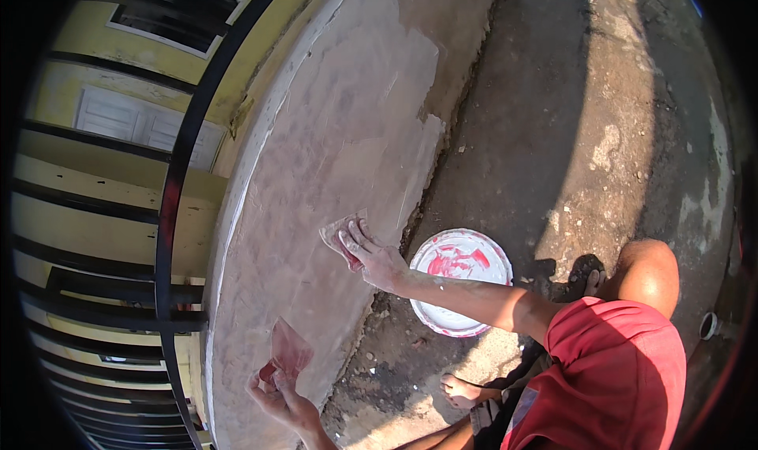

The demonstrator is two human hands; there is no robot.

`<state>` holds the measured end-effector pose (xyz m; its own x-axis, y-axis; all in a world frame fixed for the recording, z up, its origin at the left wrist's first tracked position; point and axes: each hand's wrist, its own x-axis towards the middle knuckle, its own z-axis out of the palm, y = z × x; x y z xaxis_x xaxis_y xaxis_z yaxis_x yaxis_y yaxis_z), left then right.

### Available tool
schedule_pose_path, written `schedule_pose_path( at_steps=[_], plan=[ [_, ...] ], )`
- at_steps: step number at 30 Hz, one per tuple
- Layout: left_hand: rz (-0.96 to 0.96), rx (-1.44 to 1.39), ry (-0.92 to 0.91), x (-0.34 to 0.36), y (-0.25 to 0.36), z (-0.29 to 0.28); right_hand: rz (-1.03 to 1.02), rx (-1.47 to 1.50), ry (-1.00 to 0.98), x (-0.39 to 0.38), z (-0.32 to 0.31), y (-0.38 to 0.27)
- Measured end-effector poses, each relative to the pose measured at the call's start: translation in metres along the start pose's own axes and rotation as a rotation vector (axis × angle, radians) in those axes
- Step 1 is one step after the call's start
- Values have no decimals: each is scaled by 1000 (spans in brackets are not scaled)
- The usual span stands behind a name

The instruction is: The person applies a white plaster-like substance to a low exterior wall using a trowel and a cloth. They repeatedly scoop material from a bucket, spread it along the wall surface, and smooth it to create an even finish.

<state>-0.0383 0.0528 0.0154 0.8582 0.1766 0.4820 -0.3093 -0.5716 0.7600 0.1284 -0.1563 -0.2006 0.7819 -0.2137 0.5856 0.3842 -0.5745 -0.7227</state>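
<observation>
- Head view: a black railing [167, 229] stands by the left side of the wall.
- Past the bars, left of the wall, is a yellow house [59, 87] with a white door [146, 125] and a dark window [175, 12] in a white frame.
- The wall [339, 142] is long, dusty and grey-brown. A pale line runs down its left edge, and a darker brown patch [458, 39] sits high on its right side.
- The left hand [288, 404] is in front of the low part of the wall. It grips a thin red sheet [291, 349] by its bottom end. I cannot tell if the sheet touches the wall.
- The right hand [380, 265] is at the middle of the wall, with white dust on it. Its fingers hold a flat dusty piece [332, 233], pale and red, against the wall.
- Just right of the wall is a round white tub [489, 270] with red smears. The right arm [482, 298] crosses over it.
- Also right of the wall are a bare foot [460, 391] on the dirty ground [513, 158], some red clothes [624, 371] and a bent knee [649, 268].
- Farthest right from the wall is a white pipe end [708, 326].
</observation>
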Motion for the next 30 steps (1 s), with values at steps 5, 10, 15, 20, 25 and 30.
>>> schedule_pose_path(
  at_steps=[5, 10, 15, 20, 25, 30],
  plan=[
    [-13, 17, 19, 4, 3, -5, 167, 255, 13, 5, -73, 31],
    [-12, -21, -8, -2, -7, -11, 526, 78, 487, 143, -186, 188],
    [-68, -7, 38, 0, -1, -10, 420, 101, 282, 122, -89, 63],
    [-17, -84, -53, 23, -3, 26, -86, 75, -88, -4, -18, -44],
    [-40, -92, 7, 8, 5, 5, 348, 369, -151, 89, -150, -9],
    [-94, -159, -30, 6, -1, 0, 331, 60, 438, 217, -251, 97]
  ],
)
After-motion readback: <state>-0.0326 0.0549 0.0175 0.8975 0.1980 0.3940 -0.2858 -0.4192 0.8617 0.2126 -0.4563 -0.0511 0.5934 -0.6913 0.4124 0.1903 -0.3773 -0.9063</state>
